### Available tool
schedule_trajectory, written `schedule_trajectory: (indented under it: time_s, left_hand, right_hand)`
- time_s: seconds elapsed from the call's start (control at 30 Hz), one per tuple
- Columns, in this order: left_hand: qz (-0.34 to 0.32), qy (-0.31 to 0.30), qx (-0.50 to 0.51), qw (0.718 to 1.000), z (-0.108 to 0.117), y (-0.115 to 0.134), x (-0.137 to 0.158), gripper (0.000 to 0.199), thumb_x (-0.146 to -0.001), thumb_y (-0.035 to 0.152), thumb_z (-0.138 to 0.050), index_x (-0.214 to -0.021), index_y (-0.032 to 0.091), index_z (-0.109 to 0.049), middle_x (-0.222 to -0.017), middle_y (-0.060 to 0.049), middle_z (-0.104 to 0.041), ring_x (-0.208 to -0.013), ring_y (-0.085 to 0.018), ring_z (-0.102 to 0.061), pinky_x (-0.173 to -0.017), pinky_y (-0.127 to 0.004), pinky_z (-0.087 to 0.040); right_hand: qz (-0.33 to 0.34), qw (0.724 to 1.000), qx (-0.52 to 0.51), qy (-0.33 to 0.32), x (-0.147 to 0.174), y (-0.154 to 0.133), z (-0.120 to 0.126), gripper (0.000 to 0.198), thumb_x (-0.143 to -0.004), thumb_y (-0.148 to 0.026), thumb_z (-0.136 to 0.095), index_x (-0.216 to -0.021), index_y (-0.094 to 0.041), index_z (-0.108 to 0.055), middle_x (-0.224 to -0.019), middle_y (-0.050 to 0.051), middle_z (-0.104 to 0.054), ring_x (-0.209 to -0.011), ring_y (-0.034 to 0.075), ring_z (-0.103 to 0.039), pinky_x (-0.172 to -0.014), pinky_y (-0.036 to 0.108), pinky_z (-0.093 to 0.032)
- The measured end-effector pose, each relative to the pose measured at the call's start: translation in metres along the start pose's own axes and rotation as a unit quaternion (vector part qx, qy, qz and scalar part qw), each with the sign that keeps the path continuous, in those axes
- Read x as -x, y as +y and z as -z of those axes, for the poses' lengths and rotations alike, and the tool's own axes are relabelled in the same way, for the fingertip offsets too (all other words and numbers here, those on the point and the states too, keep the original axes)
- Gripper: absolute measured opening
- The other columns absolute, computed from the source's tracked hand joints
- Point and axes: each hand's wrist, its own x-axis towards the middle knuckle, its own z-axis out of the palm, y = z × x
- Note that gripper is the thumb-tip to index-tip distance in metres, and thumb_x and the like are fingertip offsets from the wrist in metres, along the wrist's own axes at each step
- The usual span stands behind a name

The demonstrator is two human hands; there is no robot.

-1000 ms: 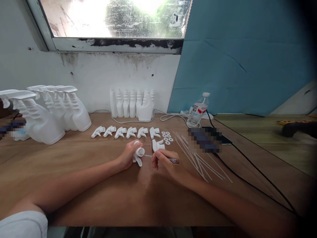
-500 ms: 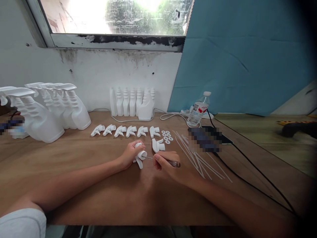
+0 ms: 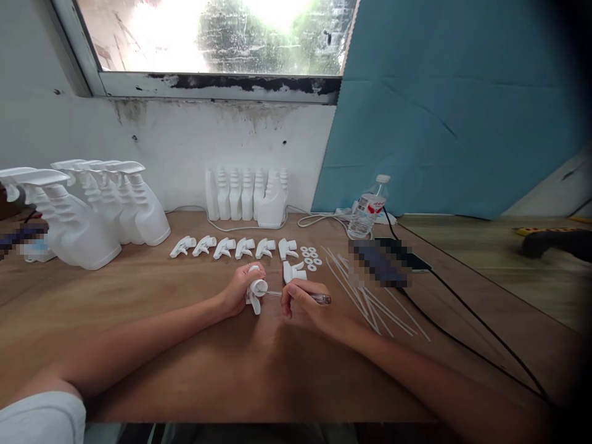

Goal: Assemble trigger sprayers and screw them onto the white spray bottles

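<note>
My left hand (image 3: 241,288) is closed around a white trigger spray head (image 3: 257,288), its round collar turned to the right and its trigger pointing down. In my right hand (image 3: 303,297) is a screwdriver (image 3: 320,298) with a see-through handle, held in a pinch. Its thin shaft reaches left to the collar's opening; how far the tip goes in I cannot make out. Just behind my right hand lies another spray head (image 3: 294,271). A row of several spray heads (image 3: 245,248) stretches across the table behind my left hand, with small white ring washers (image 3: 311,259) at its right end.
Thin white tubes (image 3: 365,296) lie spread on the right. Beyond them are a phone (image 3: 419,262), black cables and a water bottle (image 3: 369,208). White bottles (image 3: 250,196) stand along the wall; bottles with spray tops (image 3: 87,228) stand at left on the brown table (image 3: 185,376).
Both hands have shifted slightly left, with the spray head and screwdriver still in them. The spray head's collar has turned a little more toward me. The view has tilted slightly upward.
</note>
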Motion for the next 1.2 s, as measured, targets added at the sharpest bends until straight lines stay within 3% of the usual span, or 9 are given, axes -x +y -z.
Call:
schedule_trajectory:
  time_s: [0.37,0.6,0.67,0.87,1.2]
  left_hand:
    - [0.013,-0.006,0.014,1.0,0.004,-0.001,-0.002,0.027,-0.069,0.034,-0.067,-0.073,0.019,-0.045,-0.05,0.006,-0.044,-0.037,-0.009,-0.039,-0.033,-0.022,-0.039]
    - [0.014,-0.016,0.016,1.0,0.0,0.001,0.0,0.026,-0.067,0.031,-0.067,-0.071,0.018,-0.046,-0.051,0.007,-0.042,-0.037,-0.008,-0.037,-0.033,-0.02,-0.038]
    - [0.015,-0.019,0.018,1.0,0.0,0.001,0.001,0.026,-0.066,0.031,-0.067,-0.07,0.018,-0.045,-0.05,0.007,-0.042,-0.037,-0.007,-0.036,-0.033,-0.02,-0.038]
    - [0.019,-0.029,0.035,0.999,0.002,0.001,-0.001,0.026,-0.069,0.035,-0.064,-0.071,0.02,-0.043,-0.049,0.006,-0.042,-0.037,-0.01,-0.037,-0.032,-0.022,-0.037]
    - [0.022,-0.022,0.048,0.998,0.004,-0.001,-0.003,0.027,-0.07,0.037,-0.065,-0.075,0.019,-0.044,-0.05,0.005,-0.045,-0.039,-0.011,-0.04,-0.036,-0.022,-0.038]
  right_hand:
    - [0.08,0.99,0.111,-0.018,0.005,0.009,-0.002,0.043,-0.099,-0.037,-0.035,-0.069,-0.017,-0.059,-0.066,0.001,-0.062,-0.064,0.011,-0.057,-0.066,0.022,-0.046]
    - [0.248,0.95,0.185,-0.04,0.01,0.022,-0.002,0.031,-0.099,-0.027,-0.038,-0.079,-0.017,-0.059,-0.071,0.004,-0.059,-0.069,0.013,-0.056,-0.067,0.024,-0.043]
    - [0.248,0.95,0.186,-0.039,0.009,0.022,-0.002,0.031,-0.099,-0.027,-0.038,-0.078,-0.017,-0.059,-0.07,0.004,-0.059,-0.068,0.013,-0.055,-0.065,0.025,-0.043]
    - [0.149,0.974,0.165,-0.041,0.008,0.012,0.0,0.043,-0.101,-0.037,-0.032,-0.075,-0.017,-0.06,-0.071,0.002,-0.062,-0.068,0.012,-0.059,-0.069,0.023,-0.045]
    - [0.21,0.962,0.169,-0.048,0.009,0.027,-0.003,0.023,-0.099,-0.024,-0.04,-0.088,-0.018,-0.06,-0.081,0.004,-0.061,-0.078,0.013,-0.058,-0.075,0.025,-0.048]
